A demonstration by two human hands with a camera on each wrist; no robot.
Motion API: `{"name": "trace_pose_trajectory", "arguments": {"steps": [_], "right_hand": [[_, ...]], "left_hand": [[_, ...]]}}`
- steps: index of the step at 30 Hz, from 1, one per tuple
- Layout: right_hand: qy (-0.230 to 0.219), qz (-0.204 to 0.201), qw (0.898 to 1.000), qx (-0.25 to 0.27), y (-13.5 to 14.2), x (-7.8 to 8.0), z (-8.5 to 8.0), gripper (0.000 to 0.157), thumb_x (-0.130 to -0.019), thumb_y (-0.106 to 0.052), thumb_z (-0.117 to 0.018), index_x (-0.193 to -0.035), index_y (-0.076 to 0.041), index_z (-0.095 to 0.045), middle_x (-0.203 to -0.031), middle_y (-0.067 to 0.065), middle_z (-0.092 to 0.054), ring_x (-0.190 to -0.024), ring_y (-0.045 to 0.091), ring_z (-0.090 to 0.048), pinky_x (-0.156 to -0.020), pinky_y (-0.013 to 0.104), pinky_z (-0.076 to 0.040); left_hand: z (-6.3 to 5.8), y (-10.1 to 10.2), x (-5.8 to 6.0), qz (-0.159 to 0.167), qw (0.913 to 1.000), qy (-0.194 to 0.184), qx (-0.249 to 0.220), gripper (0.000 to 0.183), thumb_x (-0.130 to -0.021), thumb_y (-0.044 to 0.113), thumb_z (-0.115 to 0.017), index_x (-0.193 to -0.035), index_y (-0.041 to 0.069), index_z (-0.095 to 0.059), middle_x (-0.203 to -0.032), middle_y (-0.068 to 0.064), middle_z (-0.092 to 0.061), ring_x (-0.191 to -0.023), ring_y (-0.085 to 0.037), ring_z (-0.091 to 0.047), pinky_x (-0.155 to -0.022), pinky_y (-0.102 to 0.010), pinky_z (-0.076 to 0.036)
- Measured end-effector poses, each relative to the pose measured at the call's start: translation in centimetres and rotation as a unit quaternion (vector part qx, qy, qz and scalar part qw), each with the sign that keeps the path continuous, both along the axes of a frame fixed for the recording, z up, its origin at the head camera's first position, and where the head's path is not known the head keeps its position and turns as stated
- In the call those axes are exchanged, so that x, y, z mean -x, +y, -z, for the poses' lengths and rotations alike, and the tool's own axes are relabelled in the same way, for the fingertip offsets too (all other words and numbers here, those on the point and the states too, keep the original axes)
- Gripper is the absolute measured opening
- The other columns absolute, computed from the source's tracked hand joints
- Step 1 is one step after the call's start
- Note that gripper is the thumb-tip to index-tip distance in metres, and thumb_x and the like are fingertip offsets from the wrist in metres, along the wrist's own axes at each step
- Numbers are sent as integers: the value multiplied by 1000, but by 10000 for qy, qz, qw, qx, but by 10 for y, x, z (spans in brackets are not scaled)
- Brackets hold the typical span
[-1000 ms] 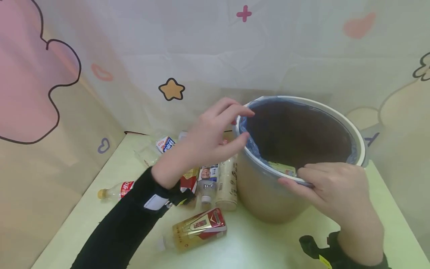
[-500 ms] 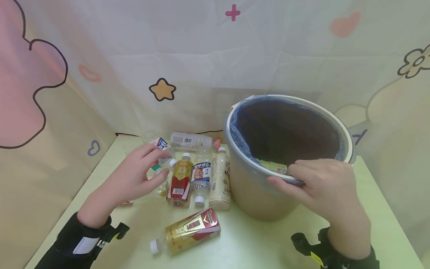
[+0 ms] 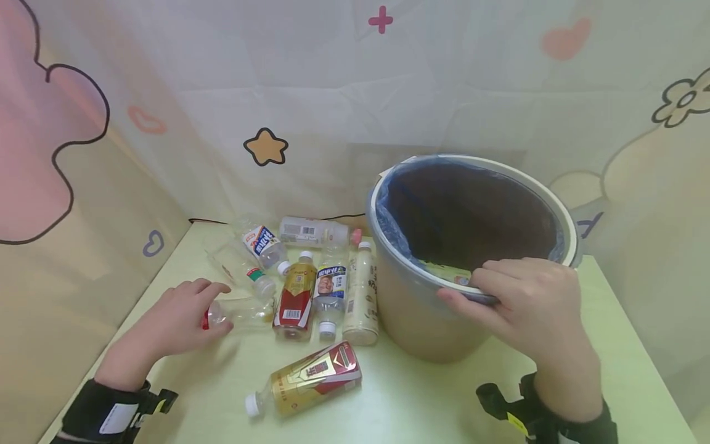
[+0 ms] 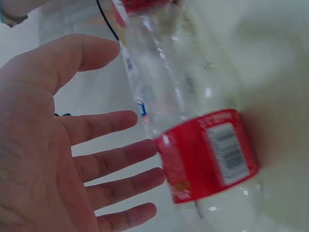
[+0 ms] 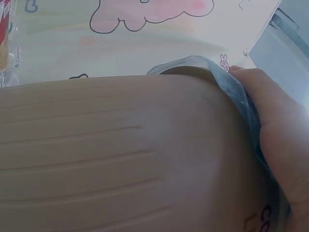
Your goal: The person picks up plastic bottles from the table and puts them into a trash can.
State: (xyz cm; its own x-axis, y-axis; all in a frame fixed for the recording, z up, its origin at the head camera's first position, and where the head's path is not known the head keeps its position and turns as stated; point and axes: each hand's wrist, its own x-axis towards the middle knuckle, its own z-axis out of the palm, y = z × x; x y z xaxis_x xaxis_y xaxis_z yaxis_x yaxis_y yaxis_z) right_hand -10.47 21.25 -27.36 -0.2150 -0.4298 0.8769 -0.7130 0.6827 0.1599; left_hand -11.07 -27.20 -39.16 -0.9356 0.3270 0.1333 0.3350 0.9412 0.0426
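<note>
The pale green table [image 3: 421,407] spreads before me, with room between my wrists around a gold-and-red bottle [image 3: 316,378] lying on its side. Past it, my left hand [image 3: 174,320] has its fingers straight and spread beside a clear bottle with a red label [image 4: 207,154], near the table's left edge; I cannot tell whether my fingertips touch it. My right hand [image 3: 527,302] grips the rim of the lined bin [image 3: 427,327], thumb outside, and a strip of table shows to its right. More bottles [image 3: 295,302] crowd the bin's left, up near the printed cloth [image 3: 310,80] behind.
</note>
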Motion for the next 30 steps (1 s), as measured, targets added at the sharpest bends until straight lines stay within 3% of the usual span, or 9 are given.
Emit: {"name": "trace_pose_trajectory", "arguments": {"steps": [11, 24, 30], "right_hand": [[-140, 92, 9998, 51, 0, -2, -1, 52, -78, -54, -60, -46, -24, -32, -46, -16, -24, -44, -1, -14, -43, 19, -6], [-315, 185, 9992, -134, 3, -1, 0, 49, -77, -54, -61, -47, -24, -37, -47, -16, -27, -42, -1, -19, -42, 18, -8], [-275, 228, 9993, -149, 4, -1, 2, 49, -77, -54, -61, -47, -24, -36, -48, -17, -26, -42, 0, -19, -42, 19, -8]], "left_hand": [[31, -31, 2, -403, 9968, -634, -279, 70, -71, 47, -72, -128, 17, -46, -112, -10, -55, -88, -23, -53, -68, -37, -45], [45, -37, 2, -336, 9978, -399, -412, 67, -70, 51, -72, -124, 17, -50, -110, -9, -56, -88, -23, -52, -66, -38, -44], [53, -38, 1, -362, 9969, -454, -536, 71, -70, 57, -69, -127, 20, -49, -116, -10, -54, -94, -26, -52, -71, -46, -46]]}}
